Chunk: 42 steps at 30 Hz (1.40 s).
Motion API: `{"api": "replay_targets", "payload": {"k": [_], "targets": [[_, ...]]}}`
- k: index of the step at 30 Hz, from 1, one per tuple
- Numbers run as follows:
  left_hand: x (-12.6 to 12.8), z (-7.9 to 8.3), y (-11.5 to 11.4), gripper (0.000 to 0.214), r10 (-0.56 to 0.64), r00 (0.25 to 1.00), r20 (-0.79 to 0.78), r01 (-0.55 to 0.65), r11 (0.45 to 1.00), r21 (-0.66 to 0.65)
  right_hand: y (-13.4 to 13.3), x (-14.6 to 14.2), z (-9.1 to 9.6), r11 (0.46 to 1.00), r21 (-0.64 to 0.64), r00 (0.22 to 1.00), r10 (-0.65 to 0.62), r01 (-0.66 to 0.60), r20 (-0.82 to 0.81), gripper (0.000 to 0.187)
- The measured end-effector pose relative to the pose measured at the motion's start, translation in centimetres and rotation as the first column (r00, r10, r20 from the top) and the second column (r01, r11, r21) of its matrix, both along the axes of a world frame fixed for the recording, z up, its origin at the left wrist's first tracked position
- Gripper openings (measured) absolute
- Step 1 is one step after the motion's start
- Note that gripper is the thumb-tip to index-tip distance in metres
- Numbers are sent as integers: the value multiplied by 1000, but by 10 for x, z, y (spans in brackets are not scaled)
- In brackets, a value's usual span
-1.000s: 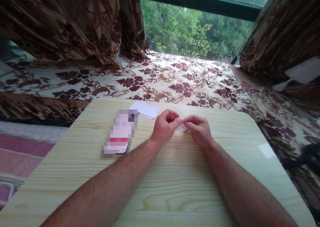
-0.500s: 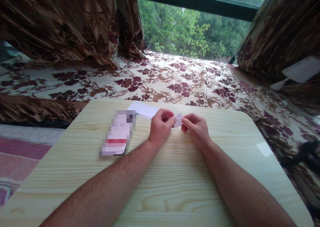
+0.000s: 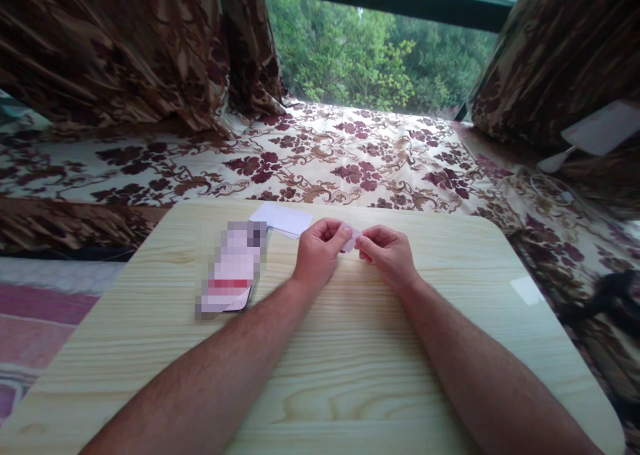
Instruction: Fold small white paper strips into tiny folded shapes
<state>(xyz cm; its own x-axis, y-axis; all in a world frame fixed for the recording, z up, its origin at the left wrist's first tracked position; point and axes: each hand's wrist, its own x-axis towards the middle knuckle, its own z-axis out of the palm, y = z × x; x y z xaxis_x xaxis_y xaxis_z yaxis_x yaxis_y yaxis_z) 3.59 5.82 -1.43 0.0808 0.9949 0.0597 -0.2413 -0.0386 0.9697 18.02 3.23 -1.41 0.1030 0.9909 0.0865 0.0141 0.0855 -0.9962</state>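
A small whitish piece of paper (image 3: 350,239) is held between my two hands, above the far half of the wooden table (image 3: 350,375). My left hand (image 3: 320,249) pinches it at its left side, thumb on top. On the opposite edge, my right hand (image 3: 387,249) grips it between thumb and forefinger. The fingers partly cover the piece, so its full shape is hidden. Beyond my left hand lies a short stack of white paper sheets (image 3: 283,219). A phone (image 3: 235,261), mostly blurred out, rests to the left of my left forearm.
A white paper piece (image 3: 527,291) lies near the table's right edge. Past the far edge stretches a ledge covered in floral cloth (image 3: 350,148), below a window with curtains (image 3: 150,48). A white object on a stand (image 3: 603,128) stands at the right, with a cable beside it.
The small paper has turned in my fingers; its outline looks more rounded and less of it shows. My hands have come slightly closer together. The whole view has shifted a little.
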Motion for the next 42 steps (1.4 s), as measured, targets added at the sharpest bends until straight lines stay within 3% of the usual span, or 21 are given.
{"api": "replay_targets", "payload": {"k": [6,15,42], "targets": [[-1,4,-5,24,-44,996,-79,46,999,28,0,-1,1,999,30,1000,-20,20,8,19],[0,2,-4,27,28,986,-165,-22,999,39,-2,-1,2,999,44,999,-9,7,34,19],[0,4,-5,26,30,984,-174,-21,998,52,-3,-1,3,999,43,999,-1,0,35,21]]}}
